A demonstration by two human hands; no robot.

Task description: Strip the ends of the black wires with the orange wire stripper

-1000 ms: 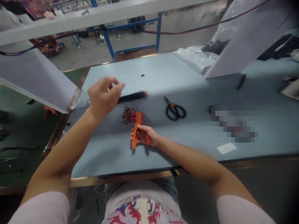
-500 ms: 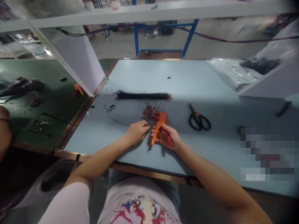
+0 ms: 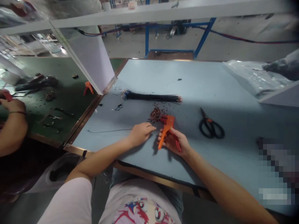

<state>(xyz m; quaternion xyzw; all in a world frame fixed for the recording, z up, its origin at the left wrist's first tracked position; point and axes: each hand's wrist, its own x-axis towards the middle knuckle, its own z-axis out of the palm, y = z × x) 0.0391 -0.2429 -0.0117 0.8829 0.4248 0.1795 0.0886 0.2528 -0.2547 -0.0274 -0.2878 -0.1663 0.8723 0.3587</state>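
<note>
My right hand (image 3: pixel 178 142) is wrapped round the handles of an orange and red wire stripper (image 3: pixel 167 126), its head pointing away from me. Just left of it, my left hand (image 3: pixel 142 133) is closed, fingertips pinched on a thin black wire (image 3: pixel 109 131) that trails out leftward over the table. Beyond the stripper's head lies a heap of short copper-coloured and dark offcuts (image 3: pixel 156 114). A bundle of black wires (image 3: pixel 151 97) with bared ends stretches across behind the heap.
Black-handled scissors (image 3: pixel 211 126) lie right of my right hand. A clear plastic bag (image 3: pixel 247 76) rests at the back right. A white upright panel (image 3: pixel 93 59) stands left. On the green table (image 3: pixel 77 112), a co-worker's arm (image 3: pixel 15 124) and another orange stripper (image 3: pixel 88 88) show.
The view has shifted, so everything sits further right. The black wire, curved up toward the small metal piece before, now lies nearly straight to the left. Both hands keep their holds.
</note>
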